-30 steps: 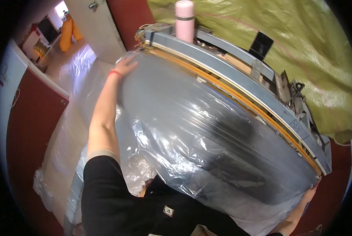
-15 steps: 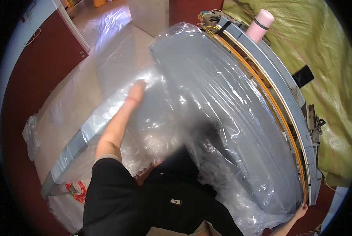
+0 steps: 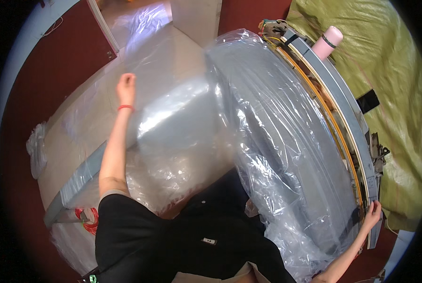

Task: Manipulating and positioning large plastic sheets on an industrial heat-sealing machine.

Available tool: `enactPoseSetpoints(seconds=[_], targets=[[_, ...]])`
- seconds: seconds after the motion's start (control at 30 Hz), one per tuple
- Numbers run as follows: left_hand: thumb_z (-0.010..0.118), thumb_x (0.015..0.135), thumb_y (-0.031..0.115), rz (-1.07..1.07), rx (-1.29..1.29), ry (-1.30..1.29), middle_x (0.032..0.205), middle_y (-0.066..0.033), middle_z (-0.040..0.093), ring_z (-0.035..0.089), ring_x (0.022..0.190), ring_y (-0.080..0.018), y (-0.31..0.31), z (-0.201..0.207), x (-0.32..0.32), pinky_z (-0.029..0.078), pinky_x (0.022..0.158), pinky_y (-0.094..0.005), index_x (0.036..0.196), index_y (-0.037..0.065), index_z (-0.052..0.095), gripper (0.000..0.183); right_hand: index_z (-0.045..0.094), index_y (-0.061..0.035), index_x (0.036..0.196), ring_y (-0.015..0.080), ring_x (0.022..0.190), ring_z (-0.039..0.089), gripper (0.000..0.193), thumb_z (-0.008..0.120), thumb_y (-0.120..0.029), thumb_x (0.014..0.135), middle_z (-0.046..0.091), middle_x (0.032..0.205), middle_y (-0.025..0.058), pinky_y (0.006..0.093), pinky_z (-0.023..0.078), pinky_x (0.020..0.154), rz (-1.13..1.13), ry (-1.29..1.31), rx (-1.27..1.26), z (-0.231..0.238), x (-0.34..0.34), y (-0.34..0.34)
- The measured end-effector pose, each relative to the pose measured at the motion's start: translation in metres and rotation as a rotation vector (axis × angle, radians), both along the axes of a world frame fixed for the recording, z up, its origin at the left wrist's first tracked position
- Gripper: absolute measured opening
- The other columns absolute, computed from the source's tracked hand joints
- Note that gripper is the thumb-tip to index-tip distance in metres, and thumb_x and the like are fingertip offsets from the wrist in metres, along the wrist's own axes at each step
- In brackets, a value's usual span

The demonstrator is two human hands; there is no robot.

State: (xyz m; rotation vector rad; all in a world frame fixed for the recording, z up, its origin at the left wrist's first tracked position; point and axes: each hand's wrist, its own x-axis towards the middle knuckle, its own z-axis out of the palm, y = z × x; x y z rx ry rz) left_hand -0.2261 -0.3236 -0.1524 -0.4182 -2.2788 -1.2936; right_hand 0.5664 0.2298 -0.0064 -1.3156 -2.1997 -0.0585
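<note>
A wide sheet of clear plastic film (image 3: 178,122) spreads across the middle in front of me, partly smeared by motion. My left hand (image 3: 126,88), a red band at its wrist, is raised over the left part with fingers curled closed. It appears to grip the sheet's edge. On the right, more crumpled film lies over a long grey panel (image 3: 286,137). My right hand (image 3: 372,214) is at the near end of a long grey rail (image 3: 350,104) with an orange strip beside it. Its fingers are drawn together; what they hold, if anything, is too small to make out.
A pink bottle (image 3: 328,42) stands by the rail's far end, and a black phone (image 3: 368,101) lies on green woven sheeting (image 3: 404,132). Left, a grey beam (image 3: 86,172) crosses under film near coiled red cord (image 3: 94,221). A dark red door (image 3: 55,70) stands behind.
My left hand has moved left and a little away from me, and the film has shifted with it. My right hand has moved up along the rail from its near end.
</note>
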Motion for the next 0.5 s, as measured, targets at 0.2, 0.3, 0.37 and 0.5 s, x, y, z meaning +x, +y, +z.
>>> enactPoseSetpoints(seconds=[0.2, 0.3, 0.37, 0.5], targets=[[0.043, 0.085, 0.008, -0.309, -0.282, 0.231, 0.105, -0.0144, 0.058, 0.057, 0.093, -0.0293, 0.12, -0.132, 0.013, 0.044, 0.082, -0.0361, 0.103, 0.005, 0.058, 0.024, 0.055, 0.0018, 0.087, 0.0224, 0.07, 0.052, 0.012, 0.055, -0.009, 0.082, 0.053, 0.077, 0.0119, 0.0304, 0.042, 0.064, 0.252, -0.034, 0.0, 0.008, -0.131, -0.054], [0.044, 0.08, 0.006, -0.311, -0.64, 0.118, 0.102, -0.0167, 0.057, 0.057, 0.089, -0.0325, 0.147, -0.128, 0.044, 0.046, 0.077, -0.0393, 0.095, 0.003, 0.058, 0.021, 0.052, 0.0024, 0.085, 0.029, 0.073, 0.051, 0.01, 0.054, -0.006, 0.081, 0.052, 0.08, 0.0145, 0.0328, 0.042, 0.067, 0.305, -0.158, 0.012, 0.021, -0.146, -0.084], [0.045, 0.078, 0.006, -0.309, -0.695, 0.014, 0.098, -0.0174, 0.057, 0.056, 0.086, -0.0336, 0.14, -0.115, 0.046, 0.046, 0.073, -0.0403, 0.089, 0.002, 0.057, 0.017, 0.052, 0.0023, 0.085, 0.0291, 0.072, 0.051, 0.009, 0.054, -0.006, 0.081, 0.051, 0.079, 0.0146, 0.0332, 0.042, 0.067, 0.288, -0.184, 0.021, 0.026, -0.142, -0.095], [0.046, 0.076, 0.006, -0.265, -0.709, -0.07, 0.085, -0.0192, 0.056, 0.056, 0.077, -0.0371, 0.082, -0.121, 0.027, 0.045, 0.066, -0.0423, 0.075, 0.001, 0.053, 0.009, 0.053, 0.0022, 0.083, 0.0302, 0.069, 0.051, 0.008, 0.055, -0.006, 0.081, 0.051, 0.076, 0.0146, 0.035, 0.042, 0.064, 0.231, -0.197, -0.017, 0.027, -0.13, -0.108]])
